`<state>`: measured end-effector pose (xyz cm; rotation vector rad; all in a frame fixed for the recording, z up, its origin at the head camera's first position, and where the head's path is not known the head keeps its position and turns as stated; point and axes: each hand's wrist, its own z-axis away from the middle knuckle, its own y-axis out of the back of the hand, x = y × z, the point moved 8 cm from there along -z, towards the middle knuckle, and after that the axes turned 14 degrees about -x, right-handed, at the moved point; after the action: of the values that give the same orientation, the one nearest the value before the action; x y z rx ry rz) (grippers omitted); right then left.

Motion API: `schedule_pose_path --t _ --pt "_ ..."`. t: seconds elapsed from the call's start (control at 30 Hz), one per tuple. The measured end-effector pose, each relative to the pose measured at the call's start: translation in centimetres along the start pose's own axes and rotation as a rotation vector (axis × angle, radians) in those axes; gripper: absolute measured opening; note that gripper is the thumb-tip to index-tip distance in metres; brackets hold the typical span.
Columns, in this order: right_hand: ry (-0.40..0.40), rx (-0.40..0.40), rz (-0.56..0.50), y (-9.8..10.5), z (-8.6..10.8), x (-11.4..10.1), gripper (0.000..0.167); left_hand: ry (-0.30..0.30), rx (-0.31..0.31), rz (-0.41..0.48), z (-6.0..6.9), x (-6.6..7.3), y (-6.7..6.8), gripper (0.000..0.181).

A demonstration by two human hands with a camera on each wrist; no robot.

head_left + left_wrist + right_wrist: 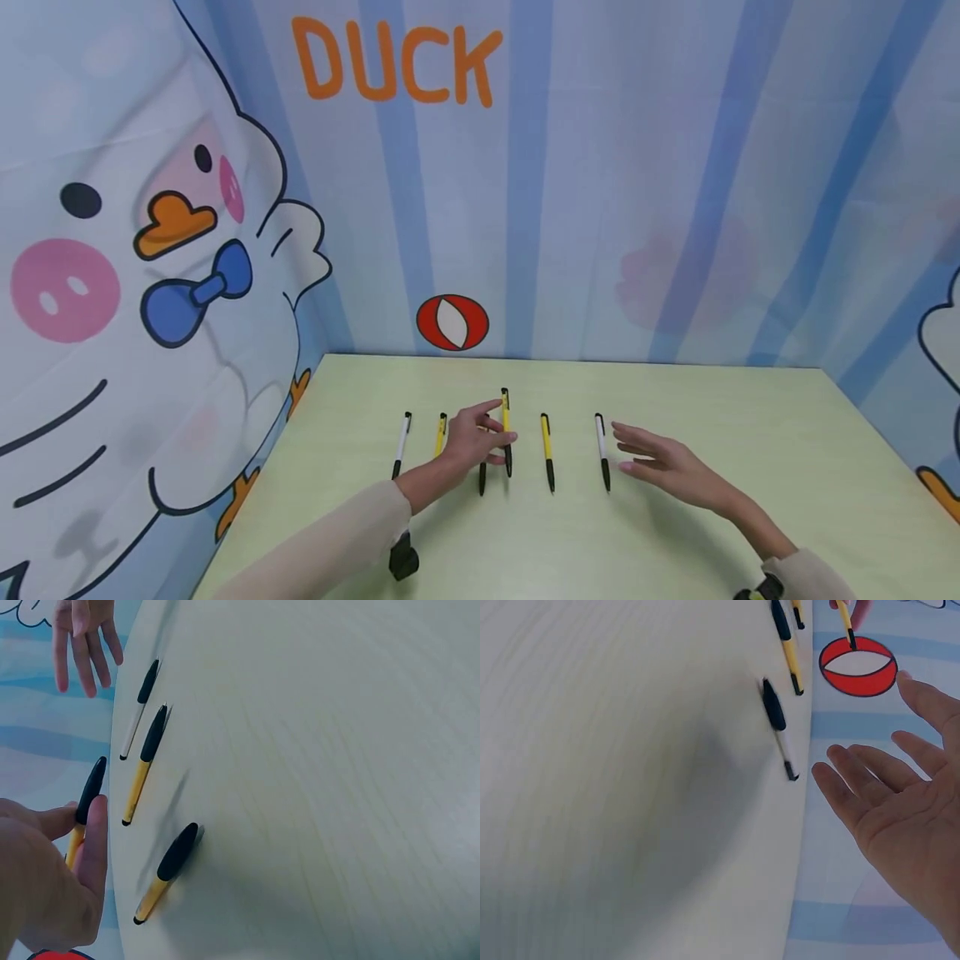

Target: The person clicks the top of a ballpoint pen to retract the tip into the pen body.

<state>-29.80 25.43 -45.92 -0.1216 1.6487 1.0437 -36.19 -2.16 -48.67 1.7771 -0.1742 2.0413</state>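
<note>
A yellow ballpoint pen with a black grip [506,414] is pinched between the thumb and fingers of my left hand [471,437], raised above the table. Beneath that hand lies another yellow pen [166,873], partly hidden in the head view. To its right are a yellow pen [547,451] and a white pen [602,450]. My right hand [672,469] hovers just right of the white pen, fingers extended, holding nothing. Left of my left hand lie a further yellow pen [441,432], its lower part covered by the hand, and a white pen [402,443].
The pens lie in a row on a pale yellow-green table [712,400]. Behind the table hangs a blue striped cloth [585,208] with duck drawings and the word DUCK. A black device [403,558] shows below my left forearm.
</note>
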Motion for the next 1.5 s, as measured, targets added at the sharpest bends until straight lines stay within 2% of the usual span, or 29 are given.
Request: schedule_pose_path --t 0.23,0.43,0.6,0.87,1.0,1.2,1.3,1.4,1.5 --pt "0.02 0.06 -0.027 0.5 1.1 1.9 0.058 0.023 -0.026 -0.119 -1.2 -1.3 -1.0 0.07" --pt "-0.018 0.092 -0.048 0.5 2.0 3.3 0.058 0.055 -0.053 -0.223 -1.7 -1.8 -2.1 0.068" --pt "-0.058 0.115 -0.031 0.4 2.4 3.8 0.059 0.102 -0.047 -0.323 -2.0 -1.8 -2.0 0.068" --pt "-0.079 0.118 -0.023 0.0 2.5 4.0 0.06 0.137 -0.056 -0.364 -2.1 -1.6 -2.0 0.067" --pt "-0.065 0.122 -0.014 0.1 2.6 3.7 0.059 0.101 -0.045 -0.361 -2.4 -1.3 -1.8 0.065" --pt "-0.074 0.124 0.008 0.4 2.7 3.6 0.059 0.04 -0.037 -0.347 -2.8 0.1 -1.8 0.059" --pt "-0.051 0.128 0.009 0.6 2.7 3.5 0.059 -0.006 -0.064 -0.345 -3.0 0.8 -2.7 0.057" --pt "-0.023 0.129 0.003 0.6 2.7 3.2 0.058 -0.043 -0.1 -0.39 -3.4 1.3 -3.9 0.052" --pt "-0.008 0.123 -0.021 0.5 2.6 3.1 0.059 -0.034 -0.113 -0.458 -3.9 1.1 -5.0 0.048"
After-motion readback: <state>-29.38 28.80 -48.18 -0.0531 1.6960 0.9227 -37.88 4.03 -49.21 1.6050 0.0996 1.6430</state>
